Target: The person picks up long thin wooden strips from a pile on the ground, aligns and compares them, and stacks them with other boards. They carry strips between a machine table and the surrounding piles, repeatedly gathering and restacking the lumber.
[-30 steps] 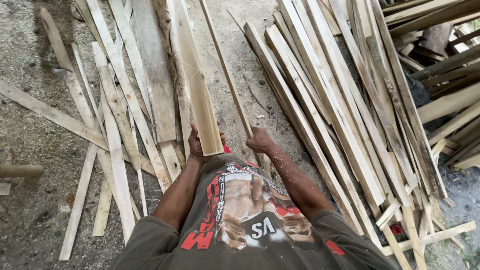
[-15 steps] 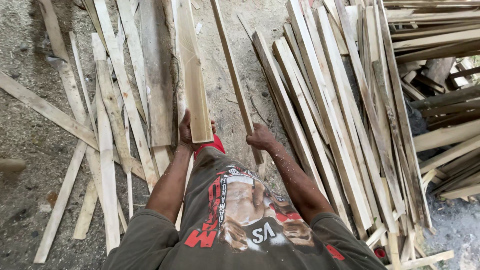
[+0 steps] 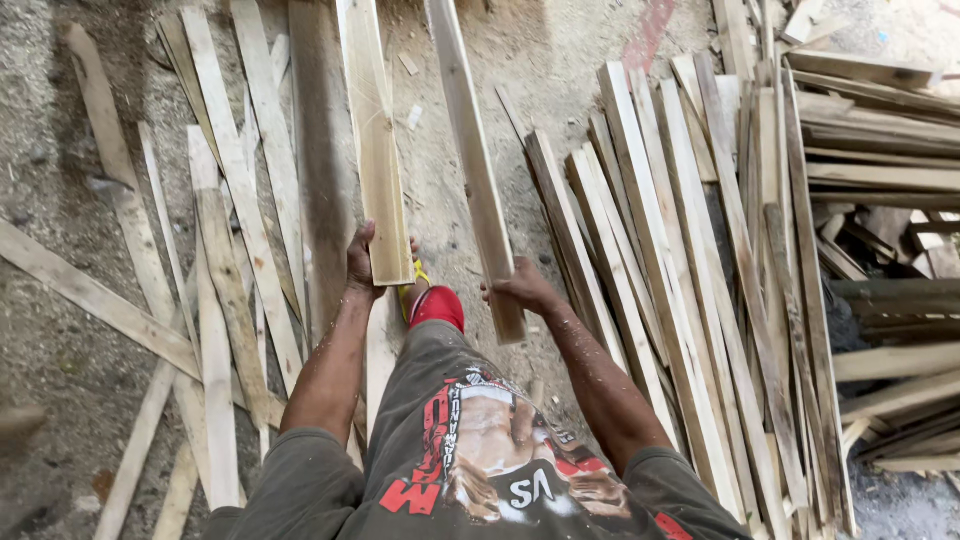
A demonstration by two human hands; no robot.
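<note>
Left hand: the left hand [image 3: 362, 262] is closed around the near end of a pale wooden board [image 3: 375, 140], fingers wrapped on its left edge, thumb side hidden behind the wood.
Board: broad, light, flat face up, running from the left hand away toward the top of the view; it hangs above the ground, lifted at the near end.
Right hand: the right hand [image 3: 520, 288] is closed over a narrower wooden slat [image 3: 472, 165], gripping it close to its near end, knuckles up.
Slat: just to the right of the board and apart from it, tilted slightly leftward as it runs toward the top; its near end pokes out below the right hand.
Stack of slats: a big pile of long strips [image 3: 690, 250] lies to the right of the slat, fanned out lengthwise, near the right forearm.
Loose strips: more thin pieces [image 3: 225, 230] lie scattered on the ground left of the board, some crossing one another.
Dark plank: a wide grey-brown plank [image 3: 318, 170] lies on the ground just left of the board, partly under it.
Ground: sandy dirt [image 3: 60, 330] strewn with chips and sawdust.
Foot: a red shoe tip [image 3: 438, 305] shows between the two hands, below the board's near end.
Shirt: grey-green with a printed picture [image 3: 480, 460], at the bottom edge.
</note>
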